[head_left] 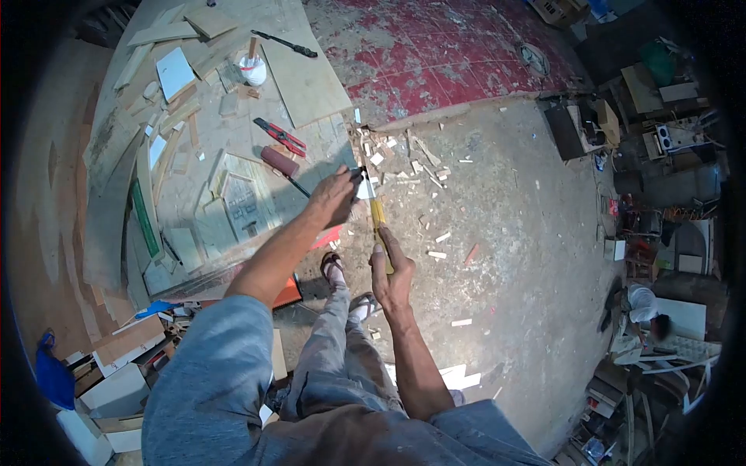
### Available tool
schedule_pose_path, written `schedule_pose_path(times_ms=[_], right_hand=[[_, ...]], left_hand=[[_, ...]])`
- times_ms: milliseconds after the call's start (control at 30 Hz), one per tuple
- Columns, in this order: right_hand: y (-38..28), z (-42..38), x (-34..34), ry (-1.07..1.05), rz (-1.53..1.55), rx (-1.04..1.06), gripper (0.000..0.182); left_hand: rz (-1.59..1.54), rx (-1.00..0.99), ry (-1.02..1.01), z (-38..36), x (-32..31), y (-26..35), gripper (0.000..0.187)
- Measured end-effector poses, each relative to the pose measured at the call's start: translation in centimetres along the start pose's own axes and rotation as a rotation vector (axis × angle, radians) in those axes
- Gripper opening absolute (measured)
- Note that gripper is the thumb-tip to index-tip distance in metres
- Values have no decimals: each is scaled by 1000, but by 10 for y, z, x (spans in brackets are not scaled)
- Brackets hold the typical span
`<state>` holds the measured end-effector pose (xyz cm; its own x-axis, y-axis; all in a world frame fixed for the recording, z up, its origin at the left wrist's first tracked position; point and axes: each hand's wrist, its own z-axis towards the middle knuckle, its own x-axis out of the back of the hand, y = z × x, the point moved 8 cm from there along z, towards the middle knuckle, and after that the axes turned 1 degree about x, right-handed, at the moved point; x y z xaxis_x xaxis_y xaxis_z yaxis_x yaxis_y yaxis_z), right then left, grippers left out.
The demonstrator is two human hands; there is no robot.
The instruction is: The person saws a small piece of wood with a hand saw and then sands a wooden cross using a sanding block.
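My right hand [392,272] is wrapped round the long yellow handle [378,211] of a tool, held out in front of my body. The handle's far end reaches up to a small white piece [364,189] and a dark part beside my left hand. At the workbench's right edge, my left hand [334,196] is closed, fingers bent round something dark that I cannot make out. Close by on the bench lie a reddish-brown cylinder [280,161] with a dark handle and a red and black hand tool [280,137].
The workbench [183,247] carries wood offcuts [162,33], a white tub [252,70] with a stick in it, a black tool [285,44] and a green strip [144,217]. Wood scraps [437,255] litter the concrete floor [513,256]. Clutter [660,334] lines the right side.
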<state>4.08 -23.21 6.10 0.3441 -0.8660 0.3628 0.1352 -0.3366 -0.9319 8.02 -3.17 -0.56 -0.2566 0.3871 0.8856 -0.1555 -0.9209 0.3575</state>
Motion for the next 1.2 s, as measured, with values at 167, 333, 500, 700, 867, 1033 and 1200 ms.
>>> schedule_pose_path(times_ms=[167,333,500,700,867,1033,1200], right_hand=[[4,-21,10,-52,39,-75,41],[5,-17,16,-55,84,-117,41],[0,21,0,-54,91,-131,40],[7,9,-3,-32,6,16,42],[9,29,-12,-71,55,-38,43],[-7,29,-8,-105,18,-41,44],[-13,34,-7,-149,1,-112,40]], left_hand=[[82,50,-235,6,-25,-8,15],[89,66,-254,10,-12,-2,16],[28,66,-284,4,-19,1,30],[46,-7,-163,-16,-70,-32,39],[-27,134,-237,-5,-23,0,44],[35,196,-244,-8,-30,-4,46],[82,208,-307,-4,-33,-3,47]])
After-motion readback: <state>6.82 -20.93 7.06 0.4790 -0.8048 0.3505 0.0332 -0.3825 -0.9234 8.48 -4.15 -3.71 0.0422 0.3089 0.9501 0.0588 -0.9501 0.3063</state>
